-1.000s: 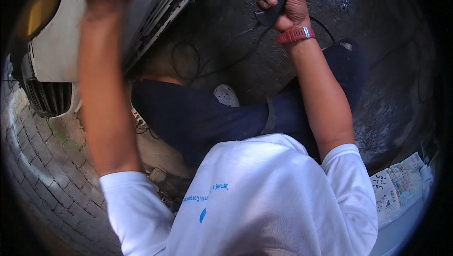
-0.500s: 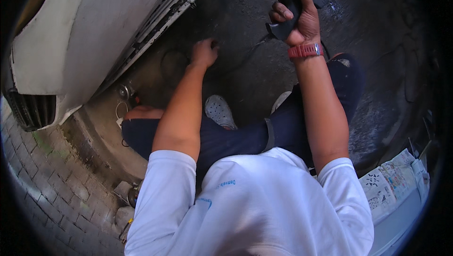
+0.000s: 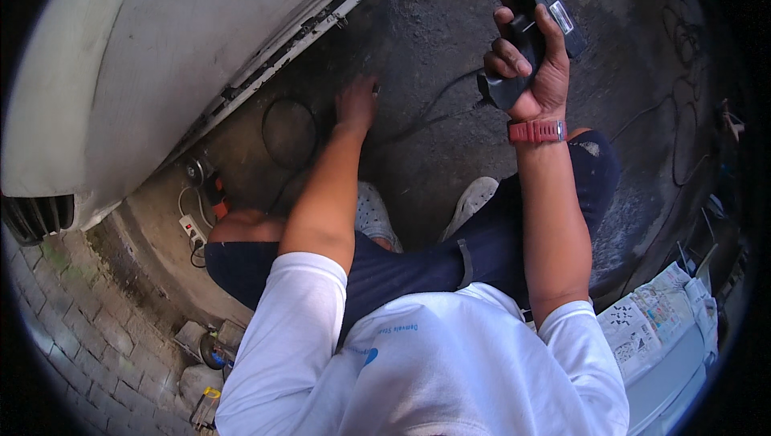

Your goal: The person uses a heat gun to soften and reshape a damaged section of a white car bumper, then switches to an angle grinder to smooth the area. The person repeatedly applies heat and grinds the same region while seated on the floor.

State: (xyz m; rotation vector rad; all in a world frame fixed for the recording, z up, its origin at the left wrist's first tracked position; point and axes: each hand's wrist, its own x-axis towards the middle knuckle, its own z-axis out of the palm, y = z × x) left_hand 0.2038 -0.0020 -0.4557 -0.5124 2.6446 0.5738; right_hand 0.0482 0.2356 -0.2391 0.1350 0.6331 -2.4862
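My right hand point(image 3: 540, 75), with a red watch on its wrist, is wrapped round the grip of a black corded tool with a pistol handle point(image 3: 504, 92). The tool is raised above the dark floor, and its front end runs out toward the top edge of the picture. A black cord point(image 3: 438, 119) trails from the handle's base down to the left. My left hand point(image 3: 357, 105) is empty-looking over the floor, close to the lower edge of a large whitish vehicle panel point(image 3: 185, 42). Its fingers are blurred, so their pose is unclear.
A looped black cable point(image 3: 291, 132) lies left of my left hand. By my left knee are a white power strip point(image 3: 191, 229) and an orange-black tool point(image 3: 217, 195). Newspaper point(image 3: 642, 319) covers a pale surface at lower right. More cable point(image 3: 679, 107) lies on the right.
My view has shifted somewhat. The right hand with the black tool appears lower and farther right, showing more of the tool. The left hand appears farther right, its fingers now blurred.
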